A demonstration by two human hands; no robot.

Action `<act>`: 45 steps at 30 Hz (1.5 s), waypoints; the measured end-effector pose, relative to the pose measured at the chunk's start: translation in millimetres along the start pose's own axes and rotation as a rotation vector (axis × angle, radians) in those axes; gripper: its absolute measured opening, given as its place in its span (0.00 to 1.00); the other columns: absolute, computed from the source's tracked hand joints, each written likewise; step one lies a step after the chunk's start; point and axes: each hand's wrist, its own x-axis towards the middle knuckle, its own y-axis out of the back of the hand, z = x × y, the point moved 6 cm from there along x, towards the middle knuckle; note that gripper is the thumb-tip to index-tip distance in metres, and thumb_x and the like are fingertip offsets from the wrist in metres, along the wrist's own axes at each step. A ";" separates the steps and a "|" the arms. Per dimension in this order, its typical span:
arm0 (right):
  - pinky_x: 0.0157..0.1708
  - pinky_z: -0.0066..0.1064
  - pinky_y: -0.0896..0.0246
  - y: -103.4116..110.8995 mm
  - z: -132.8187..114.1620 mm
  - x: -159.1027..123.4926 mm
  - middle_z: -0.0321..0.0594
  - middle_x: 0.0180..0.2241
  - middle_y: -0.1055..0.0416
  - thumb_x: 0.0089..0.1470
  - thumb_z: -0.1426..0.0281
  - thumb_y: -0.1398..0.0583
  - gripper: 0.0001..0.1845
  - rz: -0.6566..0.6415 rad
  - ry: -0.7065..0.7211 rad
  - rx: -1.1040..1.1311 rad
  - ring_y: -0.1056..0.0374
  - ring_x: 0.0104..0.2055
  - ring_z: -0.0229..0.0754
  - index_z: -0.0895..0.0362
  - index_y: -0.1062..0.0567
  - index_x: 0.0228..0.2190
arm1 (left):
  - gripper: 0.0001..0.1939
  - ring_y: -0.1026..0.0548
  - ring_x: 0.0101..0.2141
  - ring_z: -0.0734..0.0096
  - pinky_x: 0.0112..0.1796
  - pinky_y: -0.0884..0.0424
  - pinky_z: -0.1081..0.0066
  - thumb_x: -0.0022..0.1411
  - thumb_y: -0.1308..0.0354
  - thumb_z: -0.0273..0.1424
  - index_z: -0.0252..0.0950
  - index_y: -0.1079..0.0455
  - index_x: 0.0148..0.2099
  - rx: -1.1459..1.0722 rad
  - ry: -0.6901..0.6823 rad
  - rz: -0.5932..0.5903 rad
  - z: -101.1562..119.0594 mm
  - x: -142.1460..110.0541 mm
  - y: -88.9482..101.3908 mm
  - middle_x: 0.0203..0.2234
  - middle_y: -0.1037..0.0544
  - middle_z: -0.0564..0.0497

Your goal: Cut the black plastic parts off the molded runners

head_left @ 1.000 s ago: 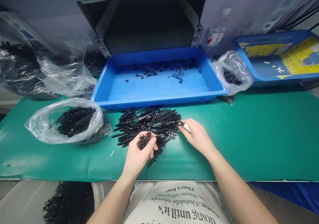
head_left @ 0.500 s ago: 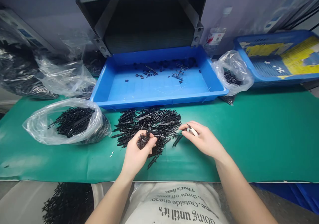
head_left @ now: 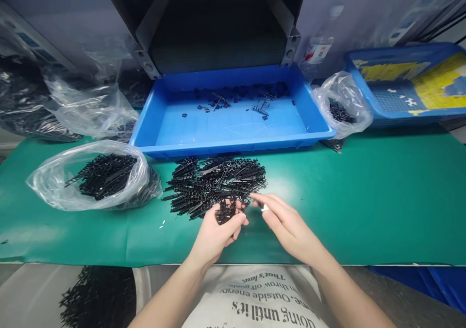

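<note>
My left hand is closed around a clump of black ladder-like plastic strips, just in front of the pile. My right hand is curled beside it, fingertips close to the clump, with a small white pen-like tool between thumb and fingers. Most of the tool is hidden by the hand, so its exact kind does not show. Behind both hands a heap of loose black plastic strips lies on the green tabletop.
A blue tray with scattered black bits stands behind the heap. Clear bags of black parts flank it, one at left and one at right. A blue basket sits far right, a bottle near it. Below left is a tub.
My left hand has moved right and toward me with the black strips. My right hand has come left and nearer, turning the white tool mostly out of sight; the hands are closer together.
</note>
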 end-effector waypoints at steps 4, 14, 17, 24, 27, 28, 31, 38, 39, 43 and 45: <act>0.38 0.33 0.35 -6.8 -9.5 -7.5 0.43 0.43 0.33 0.61 0.70 0.55 0.18 -0.056 0.093 -0.191 0.33 0.38 0.41 0.56 0.34 0.48 | 0.12 0.48 0.12 0.85 0.13 0.54 0.81 0.51 0.42 0.36 0.30 0.36 0.30 0.035 -0.019 -0.014 -1.8 1.6 3.6 0.12 0.39 0.57; 0.30 0.31 0.35 -9.3 -18.3 -11.7 0.43 0.39 0.30 0.61 0.71 0.54 0.17 0.041 0.203 -0.354 0.32 0.34 0.41 0.59 0.32 0.47 | 0.10 0.45 0.13 0.83 0.14 0.50 0.82 0.50 0.42 0.33 0.32 0.37 0.32 0.126 -0.021 0.086 -5.9 -2.0 8.4 0.12 0.40 0.59; 0.30 0.31 0.35 -11.0 -17.6 -12.7 0.43 0.38 0.29 0.61 0.71 0.53 0.17 0.053 0.205 -0.336 0.32 0.34 0.42 0.59 0.32 0.47 | 0.10 0.43 0.15 0.83 0.14 0.49 0.82 0.52 0.42 0.34 0.32 0.36 0.33 0.140 -0.040 0.097 -8.9 -1.9 10.9 0.16 0.35 0.57; 0.30 0.31 0.34 -14.0 -15.7 -11.7 0.43 0.36 0.29 0.61 0.71 0.53 0.17 0.057 0.173 -0.284 0.32 0.32 0.41 0.59 0.32 0.47 | 0.11 0.39 0.16 0.82 0.16 0.45 0.82 0.53 0.41 0.35 0.32 0.35 0.34 0.154 -0.071 0.121 -11.3 -1.4 13.2 0.18 0.34 0.56; 0.30 0.31 0.35 -17.2 -15.0 -12.5 0.43 0.36 0.29 0.61 0.71 0.53 0.17 0.092 0.168 -0.307 0.32 0.33 0.41 0.59 0.32 0.48 | 0.12 0.40 0.16 0.82 0.16 0.45 0.82 0.53 0.41 0.36 0.32 0.35 0.34 0.171 -0.075 0.142 -13.5 -1.9 13.8 0.18 0.35 0.56; 0.30 0.31 0.35 -18.3 -14.9 -12.9 0.44 0.37 0.29 0.61 0.71 0.53 0.17 0.109 0.171 -0.317 0.32 0.33 0.42 0.60 0.31 0.47 | 0.12 0.40 0.16 0.82 0.16 0.46 0.82 0.53 0.41 0.36 0.32 0.36 0.33 0.171 -0.076 0.148 -14.5 -1.9 13.9 0.18 0.35 0.56; 0.31 0.30 0.36 -20.1 -13.5 -12.2 0.43 0.37 0.29 0.61 0.71 0.53 0.17 0.132 0.194 -0.316 0.32 0.34 0.42 0.60 0.31 0.46 | 0.12 0.41 0.16 0.82 0.16 0.46 0.81 0.54 0.42 0.37 0.33 0.37 0.33 0.162 -0.075 0.166 -15.4 -1.3 15.2 0.17 0.36 0.57; 0.36 0.31 0.38 15.2 15.1 29.0 0.42 0.40 0.31 0.56 0.70 0.45 0.17 0.106 0.064 -0.448 0.33 0.38 0.43 0.57 0.34 0.48 | 0.13 0.42 0.16 0.81 0.17 0.45 0.80 0.52 0.43 0.37 0.33 0.34 0.36 0.329 -0.106 0.203 2.4 -6.2 22.0 0.17 0.36 0.57; 0.37 0.31 0.38 21.5 21.5 38.7 0.42 0.41 0.32 0.56 0.70 0.44 0.16 0.089 0.005 -0.518 0.34 0.39 0.44 0.57 0.33 0.47 | 0.14 0.42 0.16 0.80 0.17 0.45 0.80 0.51 0.42 0.37 0.33 0.33 0.37 0.325 -0.087 0.209 3.2 -7.8 22.4 0.16 0.36 0.57; 0.34 0.30 0.41 33.5 39.8 70.9 0.43 0.40 0.33 0.55 0.72 0.45 0.11 -0.025 -0.158 -0.704 0.34 0.38 0.45 0.56 0.31 0.42 | 0.17 0.41 0.16 0.78 0.15 0.47 0.80 0.47 0.42 0.38 0.32 0.32 0.37 0.231 0.005 0.239 -0.4 -12.4 23.1 0.14 0.39 0.57; 0.31 0.29 0.43 33.7 43.4 79.7 0.44 0.35 0.33 0.54 0.71 0.44 0.07 -0.054 -0.178 -0.718 0.34 0.35 0.46 0.58 0.29 0.36 | 0.16 0.42 0.15 0.78 0.14 0.47 0.80 0.46 0.41 0.38 0.32 0.34 0.33 0.190 0.015 0.239 -2.5 -12.4 23.4 0.12 0.40 0.58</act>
